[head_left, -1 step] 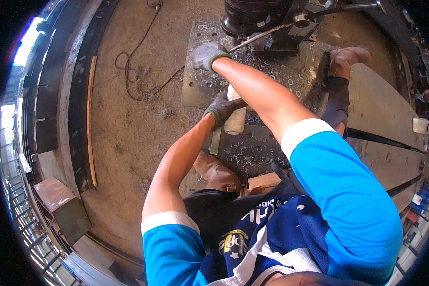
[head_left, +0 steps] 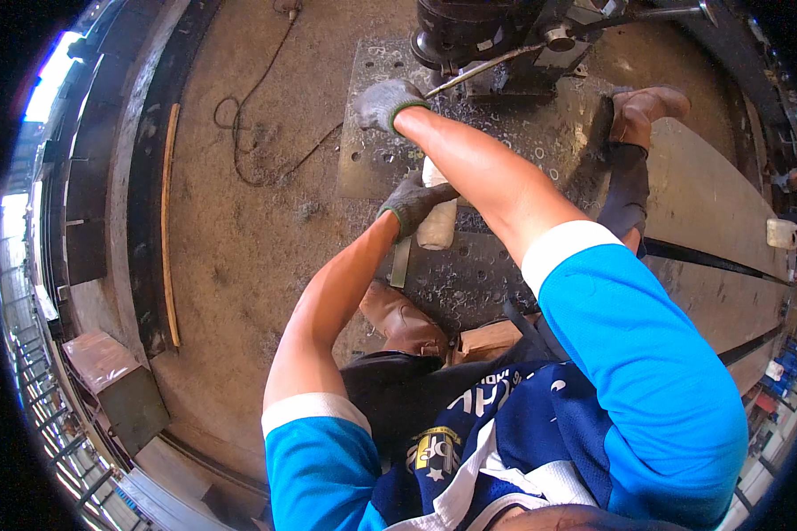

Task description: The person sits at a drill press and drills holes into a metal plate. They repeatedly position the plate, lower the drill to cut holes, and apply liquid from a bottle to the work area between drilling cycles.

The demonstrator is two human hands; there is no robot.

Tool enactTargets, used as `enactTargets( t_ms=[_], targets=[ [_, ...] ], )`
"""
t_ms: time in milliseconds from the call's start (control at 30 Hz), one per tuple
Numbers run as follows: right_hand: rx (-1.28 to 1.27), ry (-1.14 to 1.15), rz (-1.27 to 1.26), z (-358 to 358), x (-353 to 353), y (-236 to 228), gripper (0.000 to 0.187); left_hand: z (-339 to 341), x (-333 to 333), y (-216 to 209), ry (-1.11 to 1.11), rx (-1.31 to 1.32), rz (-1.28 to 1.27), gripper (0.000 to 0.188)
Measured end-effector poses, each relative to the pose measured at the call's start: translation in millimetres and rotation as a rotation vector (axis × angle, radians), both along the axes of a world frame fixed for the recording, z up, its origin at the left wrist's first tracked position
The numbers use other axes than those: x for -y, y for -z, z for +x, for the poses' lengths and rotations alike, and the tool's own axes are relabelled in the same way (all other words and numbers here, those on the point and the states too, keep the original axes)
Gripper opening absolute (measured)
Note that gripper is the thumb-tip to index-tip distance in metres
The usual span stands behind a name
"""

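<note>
Fingers of the gloved right hand appear wrapped round the end of the lever that angles off the black machine; their tips are hidden beneath the glove. Fingers of the gloved left hand close on a white bottle, part of the grip being covered by the right forearm. The bottle is on the near side of the machine, above the perforated steel plate that reaches out from under it; whether its base bears on the plate cannot be told.

Step in hand, as judged: drawing on the lever while the bottle is kept ready. Good practice calls for a steady, even pull, eased off if resistance rises, with the bottle's mouth directed at the working point and the left glove well clear of anything that turns. Loose gloves near the machine are noted as a snagging risk, and the metal shavings on its near side should not be swept by hand.

Pose: right arm extends toward the machine's left side, elbow slightly bent, forearm crossing over the bottle. Left elbow is bent outward, forearm angled toward the machine.
</note>
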State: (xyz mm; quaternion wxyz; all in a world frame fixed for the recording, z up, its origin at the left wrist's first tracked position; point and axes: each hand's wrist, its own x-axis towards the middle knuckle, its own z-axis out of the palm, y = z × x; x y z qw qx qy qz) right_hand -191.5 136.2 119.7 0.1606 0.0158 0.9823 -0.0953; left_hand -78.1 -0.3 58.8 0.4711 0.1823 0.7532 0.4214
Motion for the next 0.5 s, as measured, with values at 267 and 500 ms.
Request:
enactTargets(
  t_ms=[267, 500],
  targets=[
    [-0.021, -0.021, -0.004, -4.9, -4.0, -4.3, 0.045, -8.7, -7.3, 1.3, -0.02, 0.055, 0.149, 0.078],
    [-0.029, -0.044, 0.007, -5.1, -4.9, -4.8, 0.044, -8.4, -4.3, 2.0, -0.045, 0.137, 0.062, 0.076]
  ],
)
